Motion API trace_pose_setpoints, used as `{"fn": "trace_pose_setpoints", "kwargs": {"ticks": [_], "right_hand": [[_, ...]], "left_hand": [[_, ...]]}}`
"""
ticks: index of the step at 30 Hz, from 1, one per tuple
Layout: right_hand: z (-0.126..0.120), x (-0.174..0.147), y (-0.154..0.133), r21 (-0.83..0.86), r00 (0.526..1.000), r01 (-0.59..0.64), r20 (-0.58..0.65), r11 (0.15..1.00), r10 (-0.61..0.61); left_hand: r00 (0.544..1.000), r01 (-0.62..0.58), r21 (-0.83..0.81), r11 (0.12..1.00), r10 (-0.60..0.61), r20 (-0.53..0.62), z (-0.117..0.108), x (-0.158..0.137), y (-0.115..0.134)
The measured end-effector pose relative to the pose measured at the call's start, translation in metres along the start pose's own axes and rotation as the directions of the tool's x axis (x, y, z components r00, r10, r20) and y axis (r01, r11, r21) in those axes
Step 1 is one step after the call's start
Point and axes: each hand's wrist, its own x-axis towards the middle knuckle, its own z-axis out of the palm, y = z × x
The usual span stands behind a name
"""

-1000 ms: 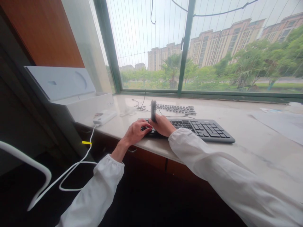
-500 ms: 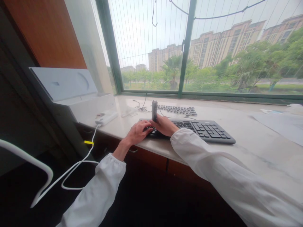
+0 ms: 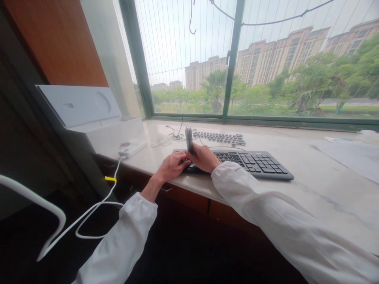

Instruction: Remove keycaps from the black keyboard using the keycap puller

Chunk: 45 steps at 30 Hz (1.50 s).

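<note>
A black keyboard lies on the pale stone windowsill counter. My right hand rests over its left end and grips a slim grey tool held nearly upright. My left hand is beside it with fingertips on the keys at the keyboard's left edge. Behind the keyboard, rows of loose dark keycaps are laid out on the counter. Both arms wear white sleeves.
A white box with its lid open stands at the counter's left end. A white power strip with a white cable hangs off the edge. Thin wires lie near the window. Papers lie at the far right.
The grey tool in my right hand has tilted slightly to the left. My left fingers stay at the keyboard's left edge. The view has shifted a little.
</note>
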Motion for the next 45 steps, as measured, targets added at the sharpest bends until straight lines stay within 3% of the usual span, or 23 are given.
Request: {"fn": "trace_pose_setpoints", "kwargs": {"ticks": [5, 18, 25, 28, 30, 32, 35, 37, 39, 45], "right_hand": [[0.005, -0.002, -0.003, -0.103, 1.000, -0.028, -0.017, 0.994, 0.026], [0.009, -0.008, -0.008, -0.233, 0.995, 0.097, 0.020, 0.968, -0.095], [0.013, -0.009, -0.023, -0.201, 0.981, 0.104, -0.140, 0.974, -0.133], [0.006, -0.005, -0.019, -0.154, 0.964, -0.045, -0.264, 0.987, 0.003], [-0.002, 0.000, -0.012, -0.058, 0.913, -0.201, -0.373, 0.978, 0.166], [-0.009, 0.006, -0.004, 0.096, 0.862, -0.286, -0.408, 0.953, 0.300], [-0.015, 0.010, 0.004, 0.351, 0.883, -0.345, -0.194, 0.871, 0.428], [-0.015, 0.010, 0.004, 0.410, 0.909, -0.390, 0.029, 0.825, 0.415], [-0.012, 0.009, 0.000, 0.383, 0.922, -0.388, 0.172, 0.838, 0.348], [-0.007, 0.007, -0.005, 0.296, 0.943, -0.306, 0.223, 0.905, 0.246]], "left_hand": [[0.998, 0.032, -0.075, 0.997, -0.036, -0.059, 0.000, -0.004, 0.002], [0.995, -0.043, 0.018, 0.999, 0.044, -0.090, 0.004, -0.004, -0.002], [0.988, 0.073, 0.094, 0.993, -0.060, -0.141, 0.003, -0.006, 0.004], [0.989, 0.058, 0.018, 0.998, -0.055, -0.135, 0.003, -0.007, 0.008], [0.986, 0.077, -0.035, 0.996, -0.082, -0.148, 0.002, -0.008, 0.010], [0.969, 0.133, -0.071, 0.989, -0.145, -0.199, 0.002, -0.009, 0.009], [0.918, 0.226, -0.134, 0.965, -0.257, -0.302, 0.000, -0.011, 0.006], [0.889, 0.269, -0.172, 0.948, -0.313, -0.335, -0.001, -0.011, 0.003], [0.880, 0.287, -0.182, 0.941, -0.333, -0.339, -0.002, -0.011, 0.002], [0.886, 0.284, -0.125, 0.951, -0.310, -0.345, -0.003, -0.012, 0.006]]}}
